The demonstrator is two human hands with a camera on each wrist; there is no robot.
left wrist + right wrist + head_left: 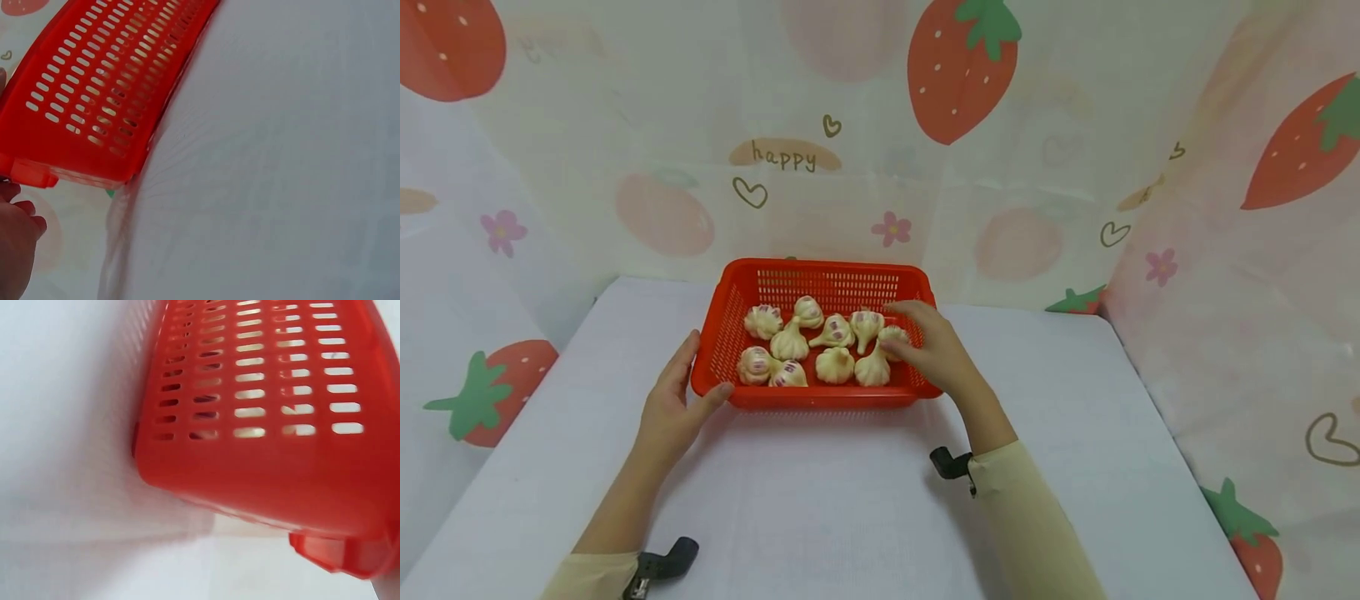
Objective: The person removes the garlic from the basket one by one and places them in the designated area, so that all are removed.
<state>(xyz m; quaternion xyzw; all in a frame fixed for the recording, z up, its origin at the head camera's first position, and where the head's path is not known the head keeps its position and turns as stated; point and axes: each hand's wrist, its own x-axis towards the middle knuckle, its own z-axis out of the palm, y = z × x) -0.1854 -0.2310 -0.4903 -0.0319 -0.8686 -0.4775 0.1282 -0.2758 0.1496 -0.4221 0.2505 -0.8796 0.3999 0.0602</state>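
A red plastic basket (pixel 820 398) with slotted walls stands on the white-covered table and holds several garlic bulbs (pixel 790 342), pale with purple patches. My left hand (pixel 673 408) holds the basket's left end, thumb at the front corner and fingers along the side. In the left wrist view, some of its fingertips (pixel 39 224) show curled below the rim. Over the right end reaches my right hand (pixel 936 350), its thumb and fingers parted around a garlic bulb (pixel 893 335) at the right. The thumb overlaps that bulb. The right wrist view shows mainly the basket's slotted wall (pixel 262 462).
A white cloth covers the table (pixel 820 500). Behind it and at both sides hang pale curtains (pixel 850 200) printed with strawberries, flowers and hearts. Dark wrist cameras (pixel 951 462) stick out at both sleeves.
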